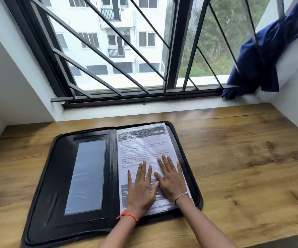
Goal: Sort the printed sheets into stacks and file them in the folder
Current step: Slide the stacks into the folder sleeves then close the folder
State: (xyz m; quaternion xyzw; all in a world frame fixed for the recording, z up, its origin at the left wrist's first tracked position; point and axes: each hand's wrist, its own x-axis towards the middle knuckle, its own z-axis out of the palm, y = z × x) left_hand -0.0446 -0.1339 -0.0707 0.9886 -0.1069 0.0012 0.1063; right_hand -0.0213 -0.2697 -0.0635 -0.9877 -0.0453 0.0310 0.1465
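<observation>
A: Where's the folder (58,178)?
B: On the desk (243,158), left of centre, lying open flat. The spine runs near to far, and so does each panel's long axis. The far end faces the window (117,51).

A: Sheets?
B: The sheets (144,145) are on the right panel under a clear crinkled sleeve. Long axis is parallel to the spine. The dark header band sits at the far end, so the top of the page points at the window and the text reads upright from the near side. There's another dark printed block at the near end, partly under the hands. Can't tell how many sheets.

A: Hands?
B: Both are flat on the near half of the sleeve. The left hand (141,187) and right hand (170,179) lie side by side, thumbs nearly touching. Fingers are straight, slightly spread and pointing far. They press down and grasp nothing. The left wrist has a red thread (128,216), the right a bracelet (180,196).

A: Left panel?
B: Black, with a long clear pocket (87,174), also running near to far.

A: Anything else?
B: A blue cloth (257,56) hangs on the window grille, far right, well apart from the folder.
</observation>
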